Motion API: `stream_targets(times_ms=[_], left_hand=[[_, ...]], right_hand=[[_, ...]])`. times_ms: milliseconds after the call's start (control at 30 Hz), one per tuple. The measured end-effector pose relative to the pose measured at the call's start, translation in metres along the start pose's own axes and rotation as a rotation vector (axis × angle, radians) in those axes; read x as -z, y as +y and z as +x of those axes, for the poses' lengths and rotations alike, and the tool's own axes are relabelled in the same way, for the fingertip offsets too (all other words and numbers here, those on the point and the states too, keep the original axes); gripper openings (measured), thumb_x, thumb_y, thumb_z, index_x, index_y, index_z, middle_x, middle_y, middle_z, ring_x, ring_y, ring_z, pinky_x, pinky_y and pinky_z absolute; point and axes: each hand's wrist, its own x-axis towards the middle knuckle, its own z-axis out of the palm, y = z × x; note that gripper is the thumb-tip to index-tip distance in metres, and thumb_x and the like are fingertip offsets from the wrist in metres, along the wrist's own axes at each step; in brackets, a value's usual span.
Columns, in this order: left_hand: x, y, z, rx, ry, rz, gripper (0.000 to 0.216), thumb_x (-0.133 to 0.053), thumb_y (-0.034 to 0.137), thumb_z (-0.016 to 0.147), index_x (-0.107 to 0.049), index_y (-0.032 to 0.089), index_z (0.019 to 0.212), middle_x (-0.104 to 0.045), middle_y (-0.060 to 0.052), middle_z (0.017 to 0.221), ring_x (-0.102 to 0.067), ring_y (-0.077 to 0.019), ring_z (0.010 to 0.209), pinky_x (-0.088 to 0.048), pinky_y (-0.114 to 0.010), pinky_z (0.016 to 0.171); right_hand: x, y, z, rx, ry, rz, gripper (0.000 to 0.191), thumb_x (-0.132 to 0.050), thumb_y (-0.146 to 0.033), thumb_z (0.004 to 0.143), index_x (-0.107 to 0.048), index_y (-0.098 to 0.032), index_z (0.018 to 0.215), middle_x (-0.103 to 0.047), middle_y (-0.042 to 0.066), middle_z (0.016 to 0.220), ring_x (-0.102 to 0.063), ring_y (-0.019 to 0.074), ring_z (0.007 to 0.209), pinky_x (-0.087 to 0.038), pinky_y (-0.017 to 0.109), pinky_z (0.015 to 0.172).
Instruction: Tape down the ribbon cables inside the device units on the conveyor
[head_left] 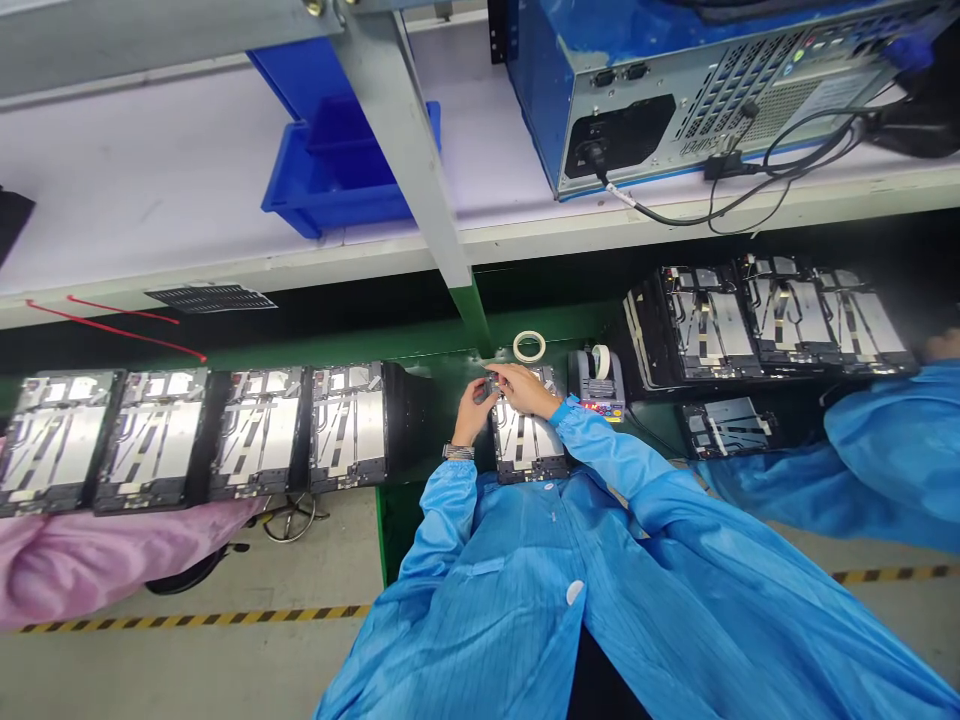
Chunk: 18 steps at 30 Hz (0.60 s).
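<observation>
Blue smock (510,590) lies nearest. Tablet-like device (526,440): long axis points away; left hand (471,412) and right hand (529,390) meet over far end, fingers bunched, grip indiscernible.

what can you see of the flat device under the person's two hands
The flat device is roughly rectangular, with a silvery, metallic-looking middle crossed by dark diagonal strips and a dark near edge. It appears to lie silvery side up on the green bench, long sides running away from the wearer, near edge by the blue smock. The left hand is at its far left corner; the right hand covers much of its far end.
</observation>
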Motion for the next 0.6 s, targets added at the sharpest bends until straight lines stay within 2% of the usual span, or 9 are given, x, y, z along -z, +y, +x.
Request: stream_targets(times_ms=[167,267,367,467,533,600], left_hand=[[-0.001,-0.002,0.007,0.007,0.010,-0.013,0.052,-0.082,0.030,0.080,-0.064,0.022,0.128,-0.068,-0.013,0.137,-0.064,-0.0279,0.130,-0.049,-0.048,0.113],[-0.002,-0.002,0.007,0.036,0.022,-0.066,0.053,-0.083,0.030,0.078,-0.063,0.023,0.127,-0.068,-0.012,0.135,-0.064,-0.0269,0.129,-0.047,-0.048,0.114],[-0.003,-0.001,0.007,0.063,0.039,-0.103,0.051,-0.083,0.030,0.077,-0.064,0.024,0.125,-0.067,-0.010,0.136,-0.062,-0.0263,0.133,-0.044,-0.048,0.117],[-0.006,-0.001,0.006,0.082,0.044,-0.172,0.051,-0.084,0.029,0.076,-0.064,0.025,0.123,-0.067,-0.009,0.134,-0.062,-0.0249,0.132,-0.043,-0.048,0.119],[-0.008,-0.002,0.006,0.104,0.036,-0.248,0.052,-0.083,0.028,0.075,-0.062,0.024,0.123,-0.068,-0.009,0.130,-0.065,-0.0237,0.126,-0.045,-0.047,0.118],[-0.009,-0.002,0.006,0.110,0.031,-0.298,0.052,-0.083,0.026,0.074,-0.062,0.023,0.122,-0.068,-0.009,0.126,-0.066,-0.0228,0.122,-0.046,-0.047,0.117]], right_hand=[[-0.002,-0.007,-0.007,-0.104,0.099,0.022,0.059,-0.048,-0.005,0.092,-0.059,-0.020,0.148,-0.070,0.010,0.106,-0.060,0.0248,0.100,-0.048,0.041,0.098],[-0.005,-0.018,-0.020,-0.178,0.238,0.150,0.051,-0.053,-0.010,0.091,-0.064,-0.020,0.140,-0.069,0.009,0.104,-0.060,0.0248,0.099,-0.048,0.041,0.097],[-0.014,-0.033,-0.039,-0.340,0.319,0.589,0.045,-0.063,-0.024,0.089,-0.065,-0.021,0.134,-0.069,0.004,0.093,-0.060,0.0195,0.081,-0.050,0.034,0.079],[-0.024,-0.044,-0.055,-0.473,0.268,1.017,0.047,-0.067,-0.035,0.087,-0.063,-0.021,0.132,-0.070,0.001,0.085,-0.054,0.0149,0.065,-0.043,0.028,0.062],[-0.028,-0.046,-0.057,-0.472,0.294,0.983,0.046,-0.066,-0.034,0.088,-0.063,-0.021,0.132,-0.071,0.002,0.087,-0.055,0.0155,0.066,-0.043,0.029,0.062],[-0.027,-0.045,-0.049,-0.371,0.360,0.705,0.046,-0.063,-0.027,0.090,-0.063,-0.022,0.136,-0.072,0.006,0.100,-0.060,0.0199,0.080,-0.048,0.034,0.073]])
